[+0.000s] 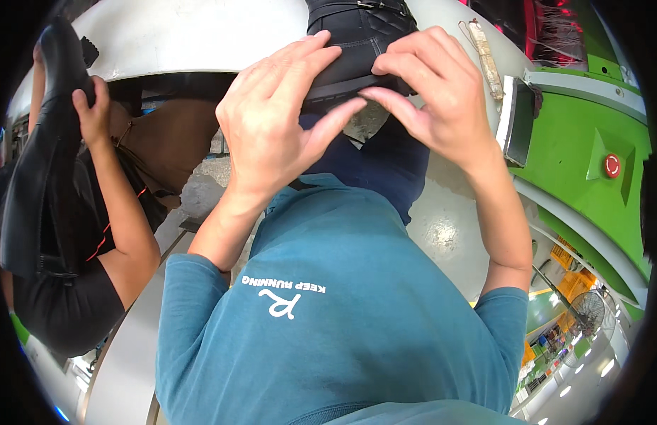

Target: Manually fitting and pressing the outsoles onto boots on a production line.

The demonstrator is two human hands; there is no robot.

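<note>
A black boot (357,53) with a buckled strap and stitched, quilted panel lies at the top middle, its dark sole edge toward me. My left hand (272,117) is at its left side, fingers stretched out over the boot's edge and the thumb spread toward the sole. On the other side, my right hand (442,92) has bent fingers in front of the boot, with its thumb apart from them and pointing at the left thumb. Nothing shows between the fingers of either hand. Whether the fingertips press on the boot is hard to tell.
At left a co-worker in a black shirt holds a tall black boot (49,156). A white table (166,35) spans the top. On the right stands a green machine (576,134) with a red push button (612,166). A fan (589,312) is farther off.
</note>
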